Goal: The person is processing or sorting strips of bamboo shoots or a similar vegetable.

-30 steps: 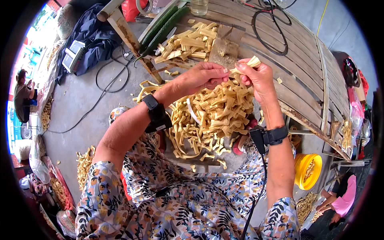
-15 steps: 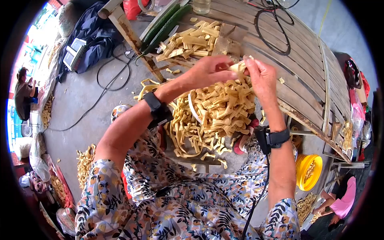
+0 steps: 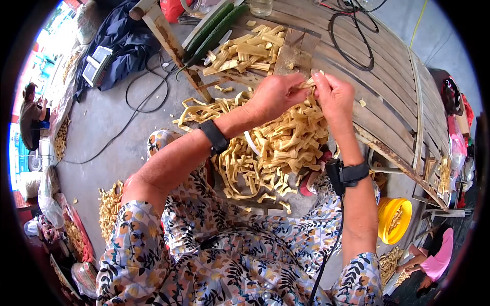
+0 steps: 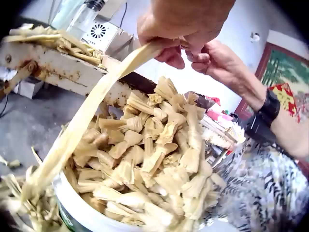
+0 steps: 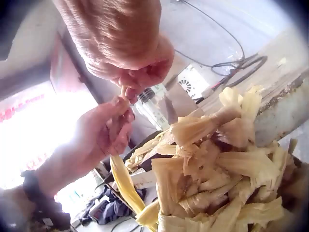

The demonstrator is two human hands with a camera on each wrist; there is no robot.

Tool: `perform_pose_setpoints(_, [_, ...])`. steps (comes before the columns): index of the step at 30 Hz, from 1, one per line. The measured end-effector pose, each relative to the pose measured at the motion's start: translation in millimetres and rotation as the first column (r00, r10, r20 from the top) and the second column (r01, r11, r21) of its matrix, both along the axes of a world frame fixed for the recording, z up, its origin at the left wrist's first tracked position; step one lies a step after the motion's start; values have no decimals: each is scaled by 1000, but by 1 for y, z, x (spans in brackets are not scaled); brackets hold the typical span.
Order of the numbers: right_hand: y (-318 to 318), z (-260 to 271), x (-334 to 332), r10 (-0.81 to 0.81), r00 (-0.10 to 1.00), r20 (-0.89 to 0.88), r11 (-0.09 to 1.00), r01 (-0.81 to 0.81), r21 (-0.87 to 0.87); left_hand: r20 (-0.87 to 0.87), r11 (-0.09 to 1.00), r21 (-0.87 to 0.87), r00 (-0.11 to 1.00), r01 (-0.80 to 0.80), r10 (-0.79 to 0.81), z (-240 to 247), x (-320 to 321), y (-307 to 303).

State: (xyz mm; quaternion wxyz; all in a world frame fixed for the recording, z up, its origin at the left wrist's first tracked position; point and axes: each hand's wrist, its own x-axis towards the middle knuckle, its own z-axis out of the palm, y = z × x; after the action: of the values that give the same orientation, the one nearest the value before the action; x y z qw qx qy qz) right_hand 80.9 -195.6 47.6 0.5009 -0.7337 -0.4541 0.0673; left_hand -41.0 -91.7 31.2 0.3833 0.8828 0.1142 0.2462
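Both hands meet above a heap of knotted pale yellow strips (image 3: 291, 137), which fills a white-rimmed bucket (image 4: 77, 205) in the left wrist view. The left hand (image 3: 278, 95) has its fingers curled round a long strip (image 4: 91, 104) that hangs down past the heap. Close against it, the right hand (image 3: 334, 97) pinches the same piece between thumb and fingers. In the right wrist view the strip (image 5: 124, 186) trails below the left hand (image 5: 104, 128), with the right hand (image 5: 120, 43) above. The fingers partly hide the held part.
A slatted wooden table (image 3: 383, 102) bears flat strips (image 3: 250, 49), a small board (image 3: 296, 48), dark cable (image 3: 352, 58) and a glass jar (image 3: 261, 7). Green cucumbers (image 3: 212, 33) lie at its left end. A yellow bucket (image 3: 394, 220) stands at right; people sit at both sides.
The left hand has turned over and closed more tightly on the strip, its forearm swinging in. The right hand has shifted slightly and keeps its pinch.
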Motion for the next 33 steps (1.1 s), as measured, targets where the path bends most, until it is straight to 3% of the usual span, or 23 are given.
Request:
perform_pose_setpoints(1, [1, 2, 2, -13, 994, -112, 1000, 13, 2, -27, 1000, -13, 1000, 15, -15, 0, -2, 2])
perform_pose_setpoints(3, [1, 7, 9, -46, 943, -330, 999, 51, 5, 9, 935, -319, 987, 154, -159, 3, -6, 7])
perform_pose_setpoints(4, [-2, 7, 16, 29, 921, -390, 999, -16, 36, 74, 904, -339, 965, 262, -252, -3, -5, 17])
perform_pose_setpoints(7, [-5, 15, 10, 23, 795, -607, 994, -83, -70, -6, 818, -535, 967, 213, -255, -2, -12, 25])
perform_pose_setpoints(9, [-2, 11, 2, 65, 758, -650, 977, -180, -112, -12, 816, -540, 968, 205, -251, 1, -12, 21])
perform_pose_setpoints(11, [2, 3, -3, 208, 695, -689, 969, -243, 48, -19, 819, -535, 967, 207, -256, 4, -11, 21])
perform_pose_setpoints(14, [5, 0, 2, 204, 633, -747, 979, -144, 145, -25, 800, -558, 959, 220, -281, 7, -11, 25])
perform_pose_setpoints(16, [8, -1, 1, 165, 606, -779, 986, -127, 110, -29, 750, -626, 955, 213, -295, 6, -12, 34])
perform_pose_setpoints(21, [24, 1, 25, 188, 572, -799, 979, -43, 199, -13, 832, -493, 954, 254, -299, 11, -6, 64])
perform_pose_setpoints(22, [29, 4, 29, 188, 528, -828, 977, -16, 212, 27, 848, -478, 969, 229, -246, 11, -3, 67])
perform_pose_setpoints(25, [44, -4, 48, 227, 546, -807, 955, 38, 295, -7, 954, -285, 995, 91, -97, 11, 13, 86])
perform_pose_setpoints(29, [58, -17, 55, 170, 537, -826, 947, 144, 289, 37, 980, -165, 993, -108, 115, 2, 33, 94])
perform_pose_setpoints(33, [64, -27, 59, 133, 534, -835, 946, 184, 268, 57, 973, -175, 986, -147, 159, -8, 45, 97])
